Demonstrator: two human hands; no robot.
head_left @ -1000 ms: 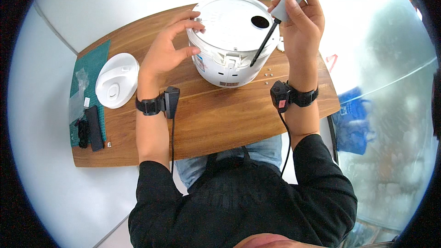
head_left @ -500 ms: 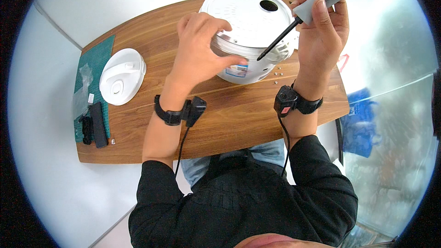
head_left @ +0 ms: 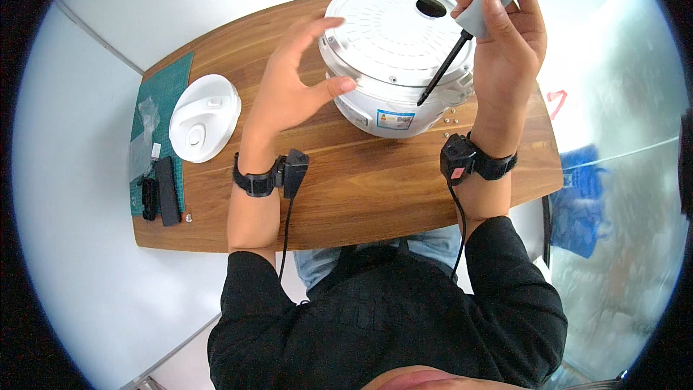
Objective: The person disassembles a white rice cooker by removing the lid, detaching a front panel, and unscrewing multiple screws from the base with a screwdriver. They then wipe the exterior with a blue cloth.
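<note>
A white round appliance (head_left: pixel 390 43), which looks like an upturned rice cooker body, stands at the far side of the table. Its top face has a slotted pattern and a dark round hole. At its left rim is my left hand (head_left: pixel 296 83), thumb and fingers spread, holding nothing; whether the fingertips touch the rim I cannot tell. My right hand (head_left: pixel 509 50) grips a grey-handled screwdriver (head_left: pixel 451 61) with a black shaft. The shaft slants down leftward in front of the appliance, its tip near the blue-edged label (head_left: pixel 395 120). Several small screws (head_left: pixel 451 121) lie beside the appliance's base.
A white lid (head_left: pixel 206 119) rests partly on a green cutting mat (head_left: pixel 166 79) at the left. Nearby are a clear plastic bag (head_left: pixel 144 130), a dark bar-shaped piece (head_left: pixel 167 191) and a small metal piece (head_left: pixel 188 217). A blue bag (head_left: pixel 581 202) is beyond the table's right edge.
My left hand has drawn back leftward from the appliance, its fingers opening wider. The appliance appears slightly turned or shifted right. The screwdriver stands a little steeper. The view has shifted slightly.
</note>
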